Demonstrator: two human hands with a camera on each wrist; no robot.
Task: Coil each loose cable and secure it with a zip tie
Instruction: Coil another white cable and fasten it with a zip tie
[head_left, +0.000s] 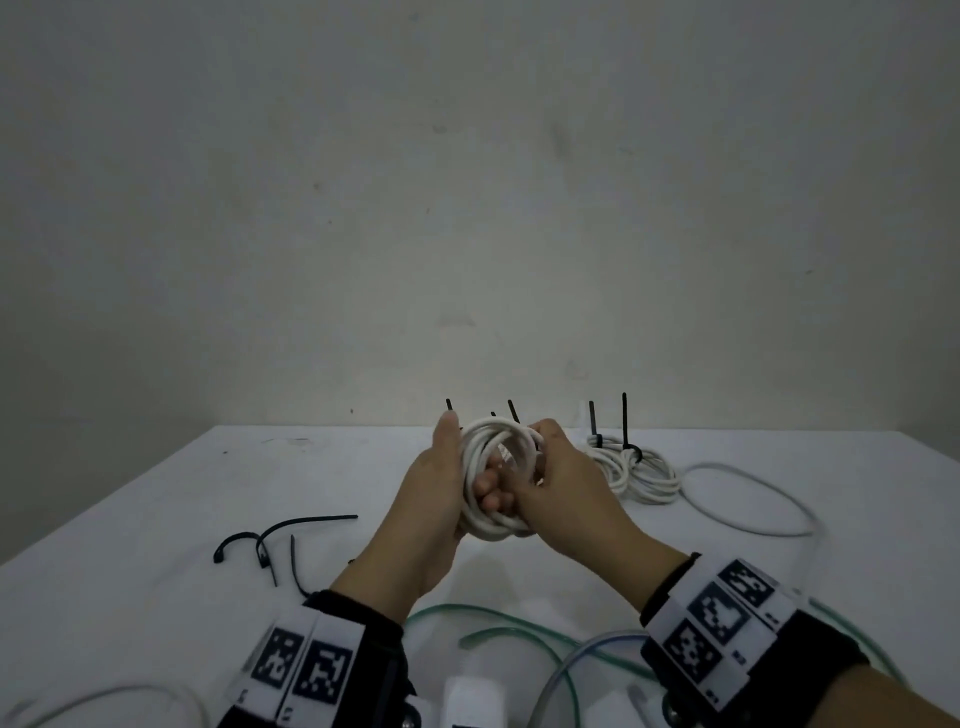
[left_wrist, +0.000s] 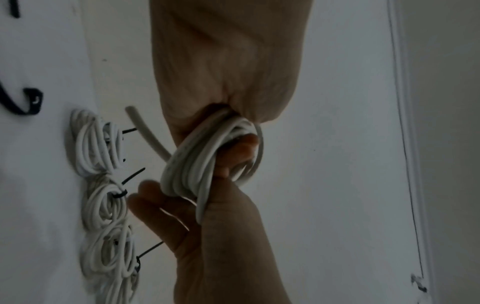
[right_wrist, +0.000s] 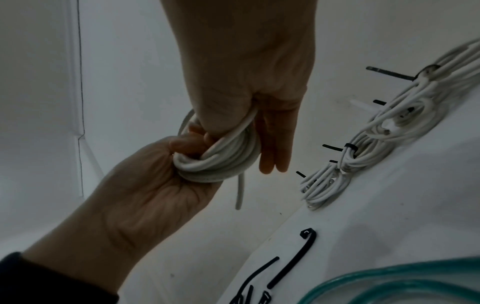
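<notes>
Your left hand grips the white cable coil from the left, fingers curled through its centre, so that the loops stay stacked and cannot spring apart. Your right hand clamps the opposite side of the same coil, thumb over the strands; this keeps the bundle compact above the bench, probably ready for a tie. One short cable end hangs free below the coil in the right wrist view.

Count of items, as far as the views allow:
- One coil in hand, not yet tied.
- At least three tied white coils lined up at the far bench edge, each with a black zip-tie tail standing up; overlap may hide more.
- About three loose black zip ties on the bench to your left, kept within reach.
- Loose cables not yet coiled: one white cable at the right, green cable near you; the exact number cannot be told.
</notes>
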